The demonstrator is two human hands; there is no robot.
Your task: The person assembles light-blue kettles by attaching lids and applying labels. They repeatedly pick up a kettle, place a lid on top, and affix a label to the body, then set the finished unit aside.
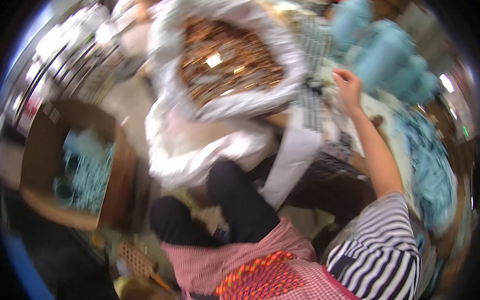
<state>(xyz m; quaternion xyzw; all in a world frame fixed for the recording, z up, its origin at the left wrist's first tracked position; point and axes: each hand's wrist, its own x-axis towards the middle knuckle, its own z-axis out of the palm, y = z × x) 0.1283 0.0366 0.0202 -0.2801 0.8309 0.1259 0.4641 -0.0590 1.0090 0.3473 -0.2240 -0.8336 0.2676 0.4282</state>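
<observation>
My right hand [349, 91] reaches forward at the upper right, its arm stretched out from a striped sleeve. The fingers look curled in, and blur hides what they hold, if anything. Close beside its fingertips is a pale, blurred patch of material [327, 75]. To the left of the hand lies a row of grey-white strips [310, 107]. A large white sack [166, 57], its mouth folded open, holds many copper-brown, shiny small pieces [230, 59]. My left hand does not show.
Below the full sack, another white sack [197, 162] stands in front of my knees. A cardboard box [120, 180] with light-blue stringy material [88, 171] is at the left. Light-blue bundles [383, 52] and a blue heap [430, 162] line the right. A white strip [292, 162] slants beside my leg.
</observation>
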